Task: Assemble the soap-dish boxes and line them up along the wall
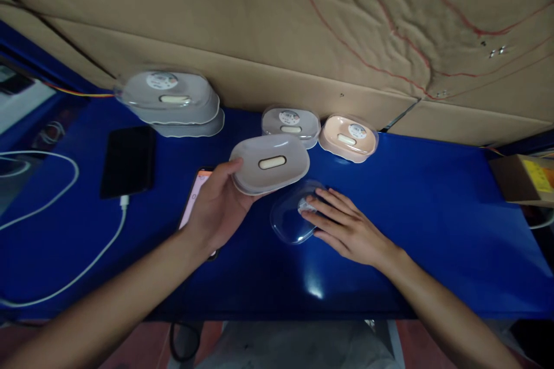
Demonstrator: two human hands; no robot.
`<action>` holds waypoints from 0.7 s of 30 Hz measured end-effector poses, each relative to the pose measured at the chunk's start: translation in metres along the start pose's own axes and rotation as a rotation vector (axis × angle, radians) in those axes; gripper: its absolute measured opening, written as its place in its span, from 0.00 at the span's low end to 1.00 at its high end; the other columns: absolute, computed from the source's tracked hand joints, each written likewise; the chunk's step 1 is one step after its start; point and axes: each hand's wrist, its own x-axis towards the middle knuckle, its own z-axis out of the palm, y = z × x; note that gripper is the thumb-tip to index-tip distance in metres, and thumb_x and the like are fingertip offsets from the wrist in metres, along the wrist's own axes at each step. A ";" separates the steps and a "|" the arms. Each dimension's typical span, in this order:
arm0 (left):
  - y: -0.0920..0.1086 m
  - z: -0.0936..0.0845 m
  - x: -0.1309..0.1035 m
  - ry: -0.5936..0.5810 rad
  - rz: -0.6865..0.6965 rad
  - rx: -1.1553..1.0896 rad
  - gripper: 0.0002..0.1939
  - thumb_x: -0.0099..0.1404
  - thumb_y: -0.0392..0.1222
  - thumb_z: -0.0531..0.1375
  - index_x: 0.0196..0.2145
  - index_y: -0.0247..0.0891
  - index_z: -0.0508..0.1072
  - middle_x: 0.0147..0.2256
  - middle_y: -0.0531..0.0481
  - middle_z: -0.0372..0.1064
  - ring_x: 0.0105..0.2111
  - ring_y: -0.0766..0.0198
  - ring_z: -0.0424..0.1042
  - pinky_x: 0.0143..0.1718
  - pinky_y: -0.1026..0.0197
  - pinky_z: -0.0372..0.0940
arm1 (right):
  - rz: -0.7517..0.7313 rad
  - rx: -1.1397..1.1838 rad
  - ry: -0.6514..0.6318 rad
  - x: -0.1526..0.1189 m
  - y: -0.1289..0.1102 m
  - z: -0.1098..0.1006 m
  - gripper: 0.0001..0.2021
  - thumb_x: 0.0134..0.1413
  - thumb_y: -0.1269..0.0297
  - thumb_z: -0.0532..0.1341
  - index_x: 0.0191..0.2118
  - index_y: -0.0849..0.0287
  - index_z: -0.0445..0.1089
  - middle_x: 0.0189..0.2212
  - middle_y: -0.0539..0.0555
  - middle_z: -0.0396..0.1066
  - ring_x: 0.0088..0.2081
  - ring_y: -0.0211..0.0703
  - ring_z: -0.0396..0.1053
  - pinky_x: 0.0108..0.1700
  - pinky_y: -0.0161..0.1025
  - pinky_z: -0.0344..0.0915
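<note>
My left hand point(220, 204) grips a pale grey oval soap dish point(253, 170) by its left end, thumb on the rim, and holds it tilted above the table. A cream-coloured slot shape sits in the middle of the dish. Under the fingers of my right hand point(346, 222) lies a clear plastic lid point(288, 222) with a round sticker point(305, 206), flat on the blue table. These fingers are stretched out and rest on the lid's right side.
Along the cardboard wall point(242, 78) stand stacked grey lidded dishes point(147, 92), one grey lidded dish point(277, 124) and a peach one point(337, 138). A black device point(127, 161) with a white cable point(115, 239) lies left. A phone point(188, 210) lies partly under my left hand. A cardboard box point(511, 179) is at right.
</note>
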 end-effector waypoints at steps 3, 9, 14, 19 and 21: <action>-0.005 0.001 -0.002 -0.055 -0.060 0.034 0.14 0.74 0.43 0.64 0.55 0.42 0.81 0.57 0.46 0.81 0.66 0.45 0.72 0.64 0.42 0.72 | -0.027 0.041 0.021 0.000 -0.006 0.000 0.22 0.76 0.63 0.59 0.71 0.56 0.66 0.66 0.56 0.74 0.70 0.50 0.67 0.71 0.53 0.63; -0.008 -0.001 0.000 -0.063 -0.096 0.106 0.17 0.74 0.48 0.65 0.57 0.44 0.81 0.62 0.45 0.78 0.69 0.42 0.68 0.62 0.42 0.73 | 0.008 0.032 -0.026 -0.006 -0.011 0.004 0.36 0.67 0.40 0.67 0.72 0.52 0.65 0.62 0.64 0.73 0.63 0.61 0.70 0.68 0.63 0.62; -0.009 -0.003 0.001 -0.087 -0.104 0.122 0.19 0.74 0.47 0.66 0.60 0.45 0.79 0.62 0.46 0.78 0.69 0.44 0.69 0.66 0.44 0.69 | 0.004 0.043 -0.102 -0.004 -0.008 0.002 0.39 0.66 0.44 0.69 0.75 0.51 0.59 0.76 0.65 0.55 0.77 0.67 0.50 0.74 0.71 0.52; -0.013 -0.011 0.002 -0.166 -0.157 0.189 0.22 0.74 0.47 0.66 0.64 0.46 0.76 0.64 0.46 0.76 0.69 0.43 0.68 0.67 0.42 0.67 | -0.088 0.097 0.127 -0.005 -0.012 0.000 0.35 0.68 0.40 0.64 0.71 0.55 0.63 0.69 0.66 0.65 0.73 0.64 0.57 0.69 0.62 0.65; -0.016 -0.015 0.002 -0.211 -0.195 0.231 0.24 0.74 0.52 0.67 0.63 0.45 0.77 0.64 0.44 0.76 0.68 0.41 0.68 0.67 0.42 0.67 | -0.077 0.074 0.227 -0.008 -0.014 0.001 0.37 0.67 0.40 0.65 0.73 0.53 0.61 0.70 0.65 0.62 0.73 0.64 0.57 0.70 0.63 0.65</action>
